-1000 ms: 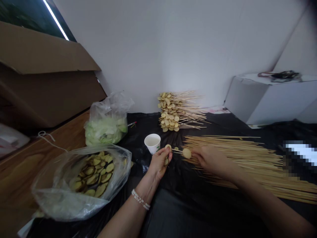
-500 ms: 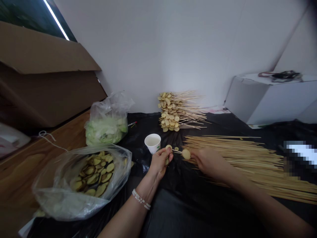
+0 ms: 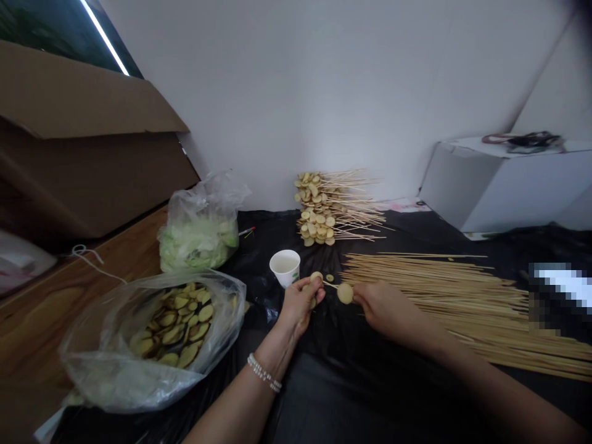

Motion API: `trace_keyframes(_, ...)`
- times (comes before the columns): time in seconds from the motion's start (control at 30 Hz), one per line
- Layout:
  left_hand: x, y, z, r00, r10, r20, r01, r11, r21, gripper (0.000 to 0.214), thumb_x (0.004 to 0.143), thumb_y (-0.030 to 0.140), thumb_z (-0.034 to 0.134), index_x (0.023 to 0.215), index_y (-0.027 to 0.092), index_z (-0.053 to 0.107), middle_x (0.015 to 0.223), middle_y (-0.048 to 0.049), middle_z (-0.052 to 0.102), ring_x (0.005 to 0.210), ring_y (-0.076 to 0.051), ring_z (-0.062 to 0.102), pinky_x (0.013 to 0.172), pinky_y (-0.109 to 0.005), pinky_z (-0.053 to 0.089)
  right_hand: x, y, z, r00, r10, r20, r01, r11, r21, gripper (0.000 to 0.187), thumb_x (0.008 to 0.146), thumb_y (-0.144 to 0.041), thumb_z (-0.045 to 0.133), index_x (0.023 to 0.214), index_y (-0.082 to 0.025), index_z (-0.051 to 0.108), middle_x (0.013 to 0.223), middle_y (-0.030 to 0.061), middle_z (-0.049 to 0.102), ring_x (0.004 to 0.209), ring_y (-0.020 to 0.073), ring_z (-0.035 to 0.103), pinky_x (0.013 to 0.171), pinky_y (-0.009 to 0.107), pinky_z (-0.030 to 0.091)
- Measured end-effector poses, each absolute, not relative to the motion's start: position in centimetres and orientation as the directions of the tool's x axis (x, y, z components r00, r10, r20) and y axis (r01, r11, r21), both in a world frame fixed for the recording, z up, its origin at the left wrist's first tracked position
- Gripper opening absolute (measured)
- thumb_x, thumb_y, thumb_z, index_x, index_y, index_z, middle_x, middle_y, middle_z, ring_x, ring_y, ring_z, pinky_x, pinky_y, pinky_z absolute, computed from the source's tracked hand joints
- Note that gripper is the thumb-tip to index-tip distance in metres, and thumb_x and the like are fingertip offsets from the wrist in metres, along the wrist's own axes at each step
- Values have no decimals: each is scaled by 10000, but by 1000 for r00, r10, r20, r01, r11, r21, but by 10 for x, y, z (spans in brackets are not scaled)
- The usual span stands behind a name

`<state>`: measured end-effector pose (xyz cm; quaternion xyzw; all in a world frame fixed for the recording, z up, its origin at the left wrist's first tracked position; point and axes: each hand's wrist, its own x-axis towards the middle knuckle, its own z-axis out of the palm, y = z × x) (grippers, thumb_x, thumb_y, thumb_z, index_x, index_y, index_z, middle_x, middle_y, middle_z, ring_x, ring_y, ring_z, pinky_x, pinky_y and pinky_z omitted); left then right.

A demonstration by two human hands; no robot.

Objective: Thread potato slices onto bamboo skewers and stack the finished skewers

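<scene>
My left hand (image 3: 300, 301) is closed on a few round potato slices (image 3: 316, 277), pinched between thumb and fingers. My right hand (image 3: 377, 303) grips a thin wooden skewer (image 3: 330, 285) just behind another potato slice (image 3: 345, 293), which is threaded on it. The skewer's front end reaches the slices at my left fingertips; whether it pierces them I cannot tell. A small slice (image 3: 329, 278) lies on the black plastic sheet just beyond. Under and beside my right forearm spreads a pile of bare skewers (image 3: 444, 290).
A white paper cup (image 3: 285, 264) stands just beyond my left hand. Potato slices fill an open clear bag (image 3: 83, 364) at left, with a bag of pale green vegetable (image 3: 198, 240) behind. Stacked potato skewers (image 3: 319, 209) lie near the wall. Cardboard (image 3: 83, 166) and white boxes (image 3: 518, 191) flank the table.
My right hand, with the skewer and its slice, has tilted and shifted slightly down and to the left. My left hand has hardly moved.
</scene>
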<state>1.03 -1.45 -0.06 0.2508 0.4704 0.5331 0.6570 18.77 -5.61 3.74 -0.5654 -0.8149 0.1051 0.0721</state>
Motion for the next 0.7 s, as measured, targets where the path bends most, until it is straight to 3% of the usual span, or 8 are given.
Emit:
trace_keyframes(0.4, 9, -15, 0, 8, 939, -343, -491, 303, 817, 155, 622, 142, 807, 672, 73, 678, 624, -25, 635, 506, -36, 558, 529, -121, 493, 194, -48, 37, -412, 911, 10, 757, 348, -553, 245, 860, -155, 397, 693, -172, 576, 693, 46, 647, 614, 138, 528, 574, 245, 297)
trace_keyframes(0.53, 9, -15, 1, 27, 951, -308, -511, 278, 813, 138, 735, 207, 732, 717, 79, 682, 662, -44, 648, 540, -53, 587, 526, -129, 505, 199, -44, 38, -401, 916, 9, 777, 345, -526, 252, 860, -166, 395, 670, -172, 561, 667, 38, 622, 592, 130, 498, 572, 245, 293)
trace_keyframes(0.7, 9, -15, 0, -24, 956, -291, -470, 246, 848, 113, 779, 168, 684, 722, 71, 681, 663, -46, 649, 540, -52, 595, 539, -133, 520, 200, -46, 43, -386, 920, 66, 780, 364, -510, 244, 883, -196, 402, 741, -162, 597, 733, 50, 649, 641, 144, 525, 594, 253, 305)
